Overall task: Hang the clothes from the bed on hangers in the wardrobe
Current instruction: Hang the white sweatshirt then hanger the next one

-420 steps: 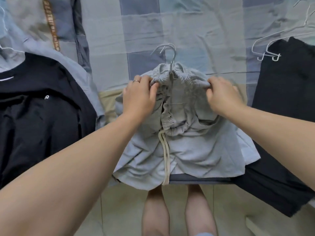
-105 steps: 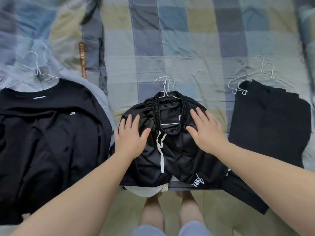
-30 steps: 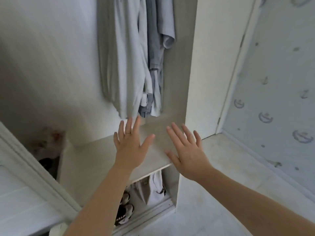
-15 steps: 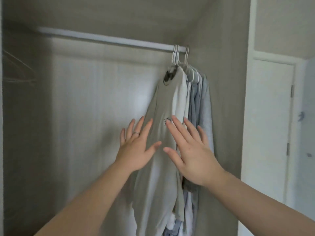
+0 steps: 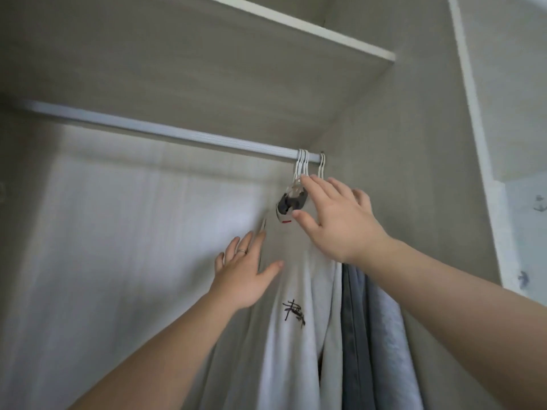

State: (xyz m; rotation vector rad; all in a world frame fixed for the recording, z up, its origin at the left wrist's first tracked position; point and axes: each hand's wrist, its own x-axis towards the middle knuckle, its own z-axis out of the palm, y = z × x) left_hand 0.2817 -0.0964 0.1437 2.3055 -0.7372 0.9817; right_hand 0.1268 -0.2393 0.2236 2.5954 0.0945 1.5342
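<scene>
Inside the wardrobe a silver rail [image 5: 165,132] runs left to right. Several white hangers [image 5: 302,164] hook over its right end with garments bunched below. The frontmost is a light grey T-shirt [image 5: 293,335] with a black print and a dark collar. My right hand [image 5: 334,217] reaches up with fingers spread, its fingertips at the hanger necks and the shirt's collar. My left hand [image 5: 245,273] is lower, open, with a ring on one finger, touching the shirt's left shoulder. Neither hand holds anything.
Grey and darker garments [image 5: 364,335] hang behind the T-shirt against the wardrobe's right wall [image 5: 414,202]. A shelf board [image 5: 266,48] sits above the rail. The rail's left part carries nothing. A white door frame [image 5: 473,113] stands at right.
I have looked up from the wardrobe floor to the rail. Both open hands rose; the right one went from the shirt's front up to the hanger necks.
</scene>
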